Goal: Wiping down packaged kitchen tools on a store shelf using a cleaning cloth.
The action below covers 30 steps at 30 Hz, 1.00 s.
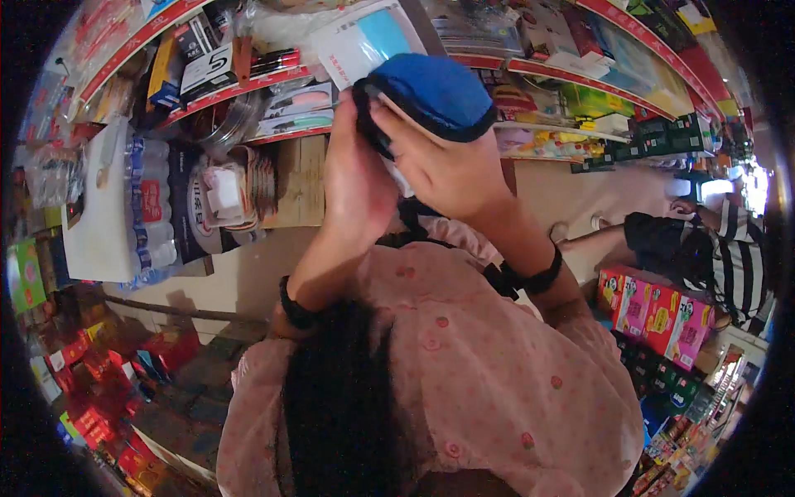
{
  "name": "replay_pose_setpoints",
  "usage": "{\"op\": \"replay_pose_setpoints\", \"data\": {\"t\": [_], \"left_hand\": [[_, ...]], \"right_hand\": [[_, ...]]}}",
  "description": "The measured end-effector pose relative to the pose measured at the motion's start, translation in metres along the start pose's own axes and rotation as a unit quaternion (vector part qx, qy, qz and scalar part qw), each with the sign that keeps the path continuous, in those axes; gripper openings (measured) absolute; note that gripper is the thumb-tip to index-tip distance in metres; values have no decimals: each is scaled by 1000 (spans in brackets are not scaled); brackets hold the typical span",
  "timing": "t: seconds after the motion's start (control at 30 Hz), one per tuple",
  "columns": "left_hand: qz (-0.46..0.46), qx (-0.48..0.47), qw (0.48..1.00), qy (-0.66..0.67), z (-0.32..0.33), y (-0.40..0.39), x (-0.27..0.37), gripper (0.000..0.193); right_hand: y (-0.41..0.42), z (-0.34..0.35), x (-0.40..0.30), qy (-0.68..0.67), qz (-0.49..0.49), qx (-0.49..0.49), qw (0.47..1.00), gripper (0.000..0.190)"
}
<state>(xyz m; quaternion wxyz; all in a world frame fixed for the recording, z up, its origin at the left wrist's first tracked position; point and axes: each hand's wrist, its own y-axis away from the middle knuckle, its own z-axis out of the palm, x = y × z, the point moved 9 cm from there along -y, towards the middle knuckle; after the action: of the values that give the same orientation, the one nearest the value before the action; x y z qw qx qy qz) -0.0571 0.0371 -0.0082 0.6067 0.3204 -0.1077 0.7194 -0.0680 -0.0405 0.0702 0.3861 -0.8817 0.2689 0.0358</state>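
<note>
A blue fabric article (435,93) with thick black edging is raised in front of the shelves; its exact kind cannot be told. My right hand (441,161) grips it from below, with the fingers curled in at the black edge. Against its left side my left hand (357,174) presses, thumb and fingers on the black part. Just behind the article is a white and light-blue printed package (366,43) with a glossy surface. Whether a hand touches that package is hidden. My palms and wrists are close together, and both wrists wear dark bands.
Shelves with red edge strips (248,87) curve across the front, full of packaged goods. Shrink-wrapped water bottles (152,205) and a white box (96,205) are at left. At right, a person (702,248) in a striped top is near pink and red cartons (658,314).
</note>
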Motion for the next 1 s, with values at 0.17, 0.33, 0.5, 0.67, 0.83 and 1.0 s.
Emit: {"op": "replay_pose_setpoints", "data": {"t": [0.17,0.33,0.5,0.67,0.83,1.0], "left_hand": [[-24,-14,997,72,-1,-2,7,40],[-37,-23,999,26,-1,2,-6,40],[-35,-49,997,39,-2,0,-7,38],[-77,1,995,59,-18,-1,-16,36],[-86,8,995,42,-16,2,-18,37],[-22,-7,999,39,-21,-7,6,41]], "right_hand": [[31,11,-18,-29,-43,-47,998,35],[21,9,-2,-27,8,-36,999,37],[3,14,-6,54,37,-19,998,43],[31,13,-17,30,-42,-13,999,37],[51,17,-6,-18,-35,-89,995,32],[74,16,5,-43,-19,-128,991,24]]}}
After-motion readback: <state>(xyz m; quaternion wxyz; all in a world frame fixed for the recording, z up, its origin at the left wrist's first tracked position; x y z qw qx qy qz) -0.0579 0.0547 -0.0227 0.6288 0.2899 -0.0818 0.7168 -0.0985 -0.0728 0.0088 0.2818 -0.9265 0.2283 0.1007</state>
